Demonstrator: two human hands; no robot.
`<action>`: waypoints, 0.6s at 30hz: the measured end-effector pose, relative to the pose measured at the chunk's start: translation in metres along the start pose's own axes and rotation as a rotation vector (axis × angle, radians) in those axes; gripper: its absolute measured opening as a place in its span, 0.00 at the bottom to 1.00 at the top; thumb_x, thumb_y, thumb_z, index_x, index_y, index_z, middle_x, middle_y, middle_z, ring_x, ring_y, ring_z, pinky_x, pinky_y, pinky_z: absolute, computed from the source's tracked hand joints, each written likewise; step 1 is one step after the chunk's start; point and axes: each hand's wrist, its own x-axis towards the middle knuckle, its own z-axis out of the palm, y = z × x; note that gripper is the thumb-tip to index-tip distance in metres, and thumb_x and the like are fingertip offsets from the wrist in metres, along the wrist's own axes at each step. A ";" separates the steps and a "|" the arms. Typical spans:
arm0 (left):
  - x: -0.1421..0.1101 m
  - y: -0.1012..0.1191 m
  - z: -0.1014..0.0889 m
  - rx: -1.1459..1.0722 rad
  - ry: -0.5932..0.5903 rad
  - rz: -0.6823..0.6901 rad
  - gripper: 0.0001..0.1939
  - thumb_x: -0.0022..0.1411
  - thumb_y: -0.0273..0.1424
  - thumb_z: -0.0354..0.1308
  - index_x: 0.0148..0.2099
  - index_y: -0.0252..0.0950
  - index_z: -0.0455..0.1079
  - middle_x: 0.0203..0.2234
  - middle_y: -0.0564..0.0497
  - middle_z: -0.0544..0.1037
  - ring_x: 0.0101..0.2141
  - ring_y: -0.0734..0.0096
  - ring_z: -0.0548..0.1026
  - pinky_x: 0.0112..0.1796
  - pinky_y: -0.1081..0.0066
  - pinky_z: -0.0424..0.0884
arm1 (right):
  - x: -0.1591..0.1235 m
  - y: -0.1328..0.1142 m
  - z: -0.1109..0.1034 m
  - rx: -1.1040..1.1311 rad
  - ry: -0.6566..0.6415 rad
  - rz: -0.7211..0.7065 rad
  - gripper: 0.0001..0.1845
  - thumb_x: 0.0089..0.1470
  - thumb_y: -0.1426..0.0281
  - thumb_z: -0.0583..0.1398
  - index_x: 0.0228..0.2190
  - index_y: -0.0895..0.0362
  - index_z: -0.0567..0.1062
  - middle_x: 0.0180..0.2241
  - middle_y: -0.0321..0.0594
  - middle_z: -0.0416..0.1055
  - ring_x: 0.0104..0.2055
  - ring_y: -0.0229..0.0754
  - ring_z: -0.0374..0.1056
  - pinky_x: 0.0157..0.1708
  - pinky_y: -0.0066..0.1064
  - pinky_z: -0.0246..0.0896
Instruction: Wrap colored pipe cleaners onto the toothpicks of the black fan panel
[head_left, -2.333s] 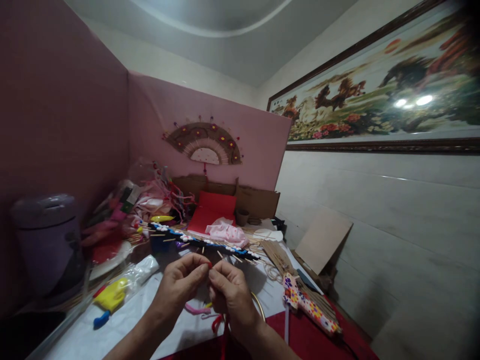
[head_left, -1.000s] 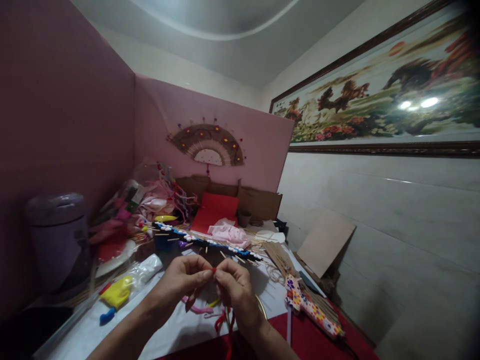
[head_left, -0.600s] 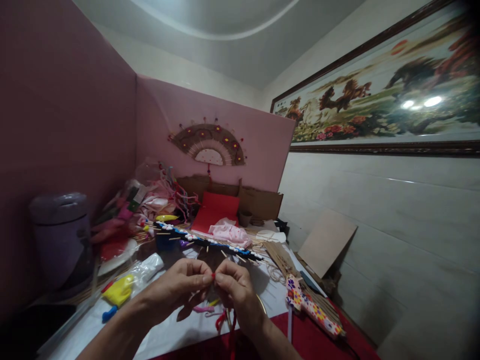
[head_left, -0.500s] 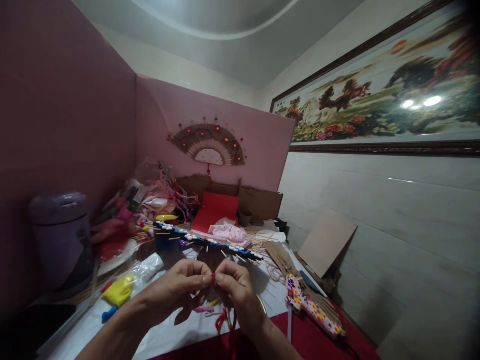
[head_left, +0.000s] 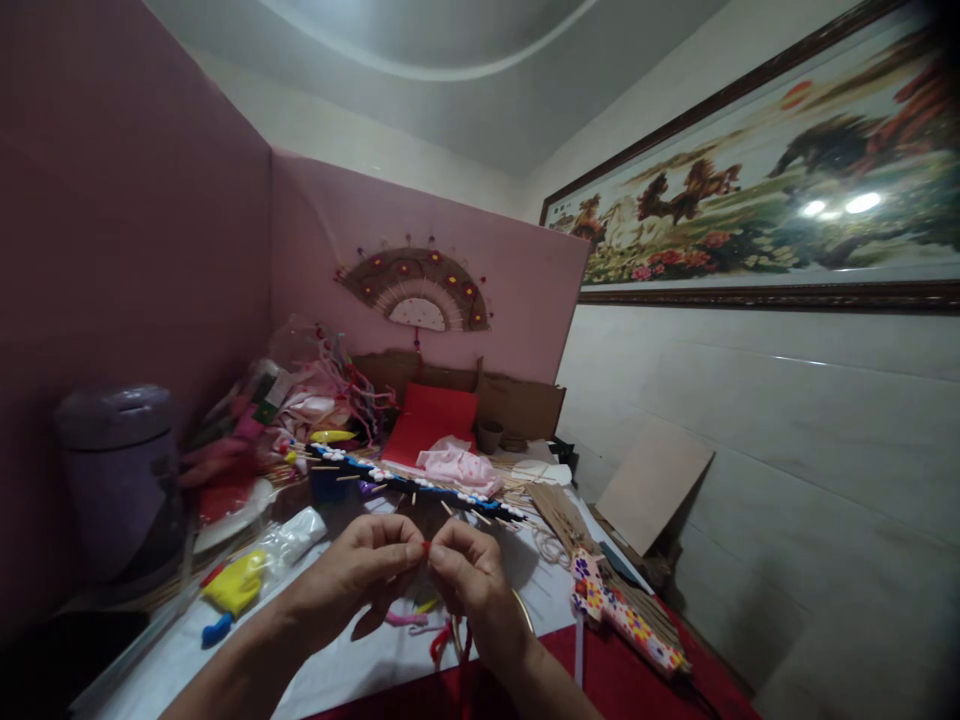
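My left hand and my right hand meet above the white table top, fingertips pinched together on a small red piece. A red cord trails down below my right hand, beside a thin gold hoop. A pink chenille stem lies on the table under my hands. Just beyond them stretches a long dark strip with white flowers and protruding sticks.
A floral glue gun lies at the right, a yellow tool and a clear bag at the left. A purple bin stands far left. Craft clutter, red felt and cardboard fill the back. A decorated fan hangs on the pink board.
Both hands have drifted slightly lower and closer together while still pinching the red piece; the view has shifted a little. The things on the table have not moved.
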 end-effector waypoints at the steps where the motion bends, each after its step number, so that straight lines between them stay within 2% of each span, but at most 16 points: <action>1: 0.000 0.000 0.002 0.029 0.038 0.027 0.12 0.54 0.37 0.59 0.27 0.33 0.64 0.13 0.60 0.62 0.10 0.86 0.52 0.08 0.84 0.49 | 0.000 0.002 0.000 -0.045 0.012 -0.033 0.13 0.48 0.63 0.58 0.19 0.58 0.63 0.15 0.27 0.53 0.17 0.30 0.46 0.18 0.24 0.41; 4: 0.002 -0.001 0.008 0.104 0.150 0.095 0.14 0.53 0.39 0.59 0.26 0.33 0.64 0.13 0.60 0.61 0.10 0.86 0.52 0.08 0.84 0.49 | -0.001 0.008 0.000 -0.144 0.042 -0.110 0.12 0.50 0.65 0.57 0.21 0.58 0.65 0.17 0.29 0.54 0.20 0.31 0.48 0.21 0.25 0.44; 7: 0.004 -0.005 0.015 0.149 0.254 0.136 0.15 0.53 0.41 0.59 0.27 0.33 0.64 0.12 0.61 0.60 0.10 0.86 0.52 0.09 0.83 0.48 | -0.002 0.013 0.002 -0.183 0.064 -0.124 0.13 0.53 0.64 0.55 0.22 0.57 0.64 0.18 0.29 0.53 0.20 0.32 0.47 0.21 0.26 0.44; 10: 0.006 -0.007 0.022 0.164 0.357 0.153 0.16 0.50 0.42 0.60 0.27 0.33 0.65 0.12 0.61 0.60 0.10 0.86 0.52 0.10 0.83 0.46 | -0.005 0.015 0.005 -0.367 0.111 -0.190 0.14 0.56 0.65 0.53 0.21 0.57 0.63 0.19 0.30 0.54 0.22 0.33 0.49 0.23 0.27 0.44; 13: 0.007 -0.006 0.025 0.177 0.400 0.162 0.17 0.47 0.42 0.61 0.26 0.32 0.67 0.12 0.60 0.62 0.11 0.86 0.52 0.11 0.81 0.47 | -0.006 0.015 0.006 -0.505 0.140 -0.239 0.13 0.57 0.67 0.52 0.22 0.57 0.63 0.20 0.31 0.55 0.23 0.33 0.51 0.24 0.27 0.45; 15: 0.006 -0.003 0.025 0.211 0.395 0.170 0.16 0.47 0.42 0.62 0.27 0.32 0.69 0.13 0.59 0.63 0.11 0.85 0.53 0.11 0.80 0.46 | -0.005 0.013 0.005 -0.461 0.138 -0.225 0.13 0.56 0.67 0.52 0.22 0.57 0.63 0.20 0.30 0.54 0.23 0.33 0.50 0.24 0.27 0.44; 18: 0.005 0.000 0.021 0.280 0.365 0.186 0.16 0.48 0.41 0.61 0.27 0.31 0.70 0.13 0.58 0.66 0.11 0.85 0.53 0.11 0.80 0.46 | -0.002 0.009 0.003 -0.204 0.085 -0.113 0.12 0.51 0.66 0.54 0.20 0.57 0.62 0.17 0.29 0.52 0.20 0.32 0.47 0.20 0.25 0.43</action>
